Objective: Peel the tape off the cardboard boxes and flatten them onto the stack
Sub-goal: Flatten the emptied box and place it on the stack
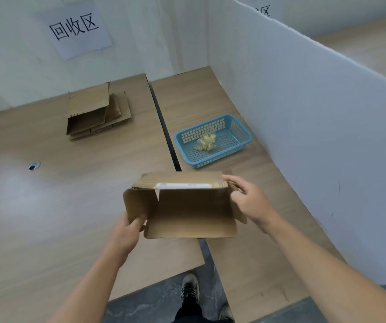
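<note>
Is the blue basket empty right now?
Not empty: a wad of crumpled tape lies inside the blue basket, near its middle.

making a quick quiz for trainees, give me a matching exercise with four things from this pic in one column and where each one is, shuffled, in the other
Things:
1. box
2. stack
3. basket
4. tape wad

Places:
a. in the basket
b. held by the left hand and right hand
c. on the desk below the sign
d. on the desk beside the partition

Pairs: 1-b, 2-c, 3-d, 4-a
</note>
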